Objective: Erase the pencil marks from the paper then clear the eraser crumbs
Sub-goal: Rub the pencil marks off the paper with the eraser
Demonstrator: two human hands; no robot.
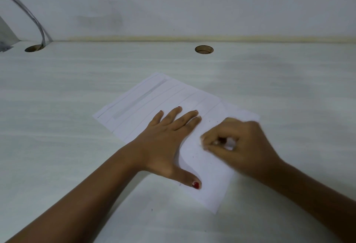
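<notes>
A sheet of paper (169,96) lies at an angle on the pale desk (77,107), a little right of the middle of the frame. The left hand (169,136) lies flat on it, fingers straight and spread, thumb stretched toward the lower edge of the sheet, pressing it down. The right hand (240,146), at centre right, is blurred. Its fingers are curled tight round a small white thing that looks to be the eraser (229,143), set down on the right part of the sheet. Thin pencil lines (179,96) and a grey shaded band (140,99) run across the upper left part of the paper. A few dark crumbs (193,157) dot the sheet between the hands. Two round holes (204,49) sit along the desk's far edge, and a cable (36,22) drops into the one at upper left.
</notes>
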